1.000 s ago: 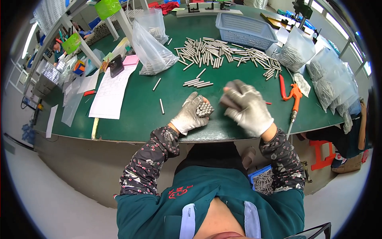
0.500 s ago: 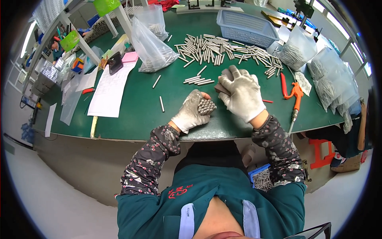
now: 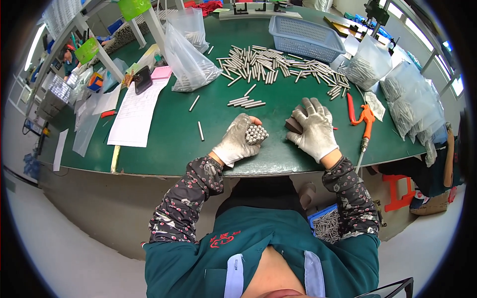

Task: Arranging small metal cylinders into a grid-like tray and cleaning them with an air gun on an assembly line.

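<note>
My gloved left hand (image 3: 235, 140) is closed round a bundle of metal pins (image 3: 256, 134), their round ends facing up and to the right. To its right, my gloved right hand (image 3: 316, 130) grips a brown rectangular block (image 3: 293, 125) at or just above the green table; the palm and fingers cover most of the block. A few loose pins (image 3: 246, 102) lie beyond my left hand, and two single pins (image 3: 200, 131) rest to its left. Farther back is a large spread of similar pins (image 3: 268, 64).
A blue plastic basket (image 3: 307, 40) stands behind the pins. Bags of pins (image 3: 191, 69) sit at the back left, and more bags (image 3: 405, 97) at the right. An orange air gun (image 3: 366, 116) lies right of my right hand. Papers (image 3: 131, 121) and a phone (image 3: 143, 81) are on the left.
My right hand has moved right and slightly nearer with the brown block, away from the bundle. My left hand stays in nearly the same place, the bundle's ends showing more clearly.
</note>
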A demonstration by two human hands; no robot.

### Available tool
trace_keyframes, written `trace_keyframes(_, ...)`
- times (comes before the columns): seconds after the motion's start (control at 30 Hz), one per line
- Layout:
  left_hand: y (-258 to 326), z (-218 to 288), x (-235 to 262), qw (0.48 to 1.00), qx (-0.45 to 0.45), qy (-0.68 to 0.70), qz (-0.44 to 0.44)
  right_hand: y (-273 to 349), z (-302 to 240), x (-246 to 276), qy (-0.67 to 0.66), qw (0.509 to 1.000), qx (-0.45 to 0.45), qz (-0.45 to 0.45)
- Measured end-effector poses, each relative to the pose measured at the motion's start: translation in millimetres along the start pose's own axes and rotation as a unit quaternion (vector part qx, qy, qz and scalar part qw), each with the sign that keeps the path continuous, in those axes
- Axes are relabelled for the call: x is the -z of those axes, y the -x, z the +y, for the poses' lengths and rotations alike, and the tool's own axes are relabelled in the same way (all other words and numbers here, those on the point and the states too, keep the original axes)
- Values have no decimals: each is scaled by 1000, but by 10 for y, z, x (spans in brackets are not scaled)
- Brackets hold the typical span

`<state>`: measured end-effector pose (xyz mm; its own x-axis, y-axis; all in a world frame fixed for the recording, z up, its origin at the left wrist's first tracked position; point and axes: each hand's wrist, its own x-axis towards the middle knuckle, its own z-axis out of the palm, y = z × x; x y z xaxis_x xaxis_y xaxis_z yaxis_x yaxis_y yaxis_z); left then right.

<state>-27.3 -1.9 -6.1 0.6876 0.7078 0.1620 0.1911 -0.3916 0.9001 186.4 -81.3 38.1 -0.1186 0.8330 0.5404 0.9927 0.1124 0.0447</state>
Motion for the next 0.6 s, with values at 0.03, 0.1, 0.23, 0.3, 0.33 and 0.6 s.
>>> trace_keyframes(0.03,-1,-16,-10,999,0,31,16,-28,-48,71,-23,1000,-3,13)
trace_keyframes(0.1,13,-23,-15,998,2,61,30,-89,-186,176,-100,995,-21,19)
trace_keyframes(0.23,11,-29,26,995,2,96,19,-219,-530,75,-244,970,15,-1)
trace_keyframes(0.3,7,-156,17,993,-108,22,49,-293,-729,-59,-252,966,44,43)
trace_keyframes(0.33,10,-130,16,993,-107,21,51,-317,-814,-130,-262,963,37,41)
trace_keyframes(0.6,173,-237,175,998,-43,-4,-41,-343,-1024,-228,-275,959,63,17)
